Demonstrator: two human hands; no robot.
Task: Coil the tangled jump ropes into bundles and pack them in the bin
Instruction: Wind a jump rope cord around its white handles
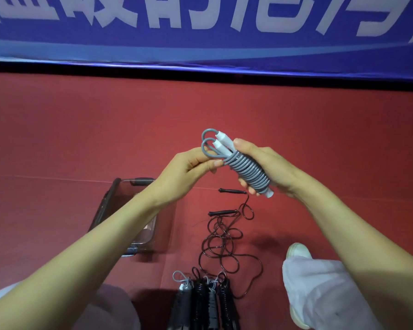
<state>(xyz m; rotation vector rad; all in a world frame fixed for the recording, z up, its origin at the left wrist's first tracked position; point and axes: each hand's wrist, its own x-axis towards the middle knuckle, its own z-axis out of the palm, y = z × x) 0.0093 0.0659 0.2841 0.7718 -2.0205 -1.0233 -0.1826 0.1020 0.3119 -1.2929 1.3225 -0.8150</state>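
Note:
A grey jump rope with white handles (246, 170) is wound tightly round its own handles into a bundle, held above the red floor. My right hand (265, 167) grips the bundle from the right side. My left hand (193, 165) pinches the grey rope end at the bundle's upper left, beside two small loops. A clear plastic bin (129, 215) stands on the floor below my left forearm, partly hidden by it. A loose black jump rope (227, 236) lies tangled on the floor under my hands, its two black handles apart at the top.
Several coiled rope bundles (203, 303), black and grey, lie side by side at the bottom centre. My right leg in white trousers and a white shoe (298, 252) sits at the lower right. A blue banner (200, 32) runs along the far edge of the red floor.

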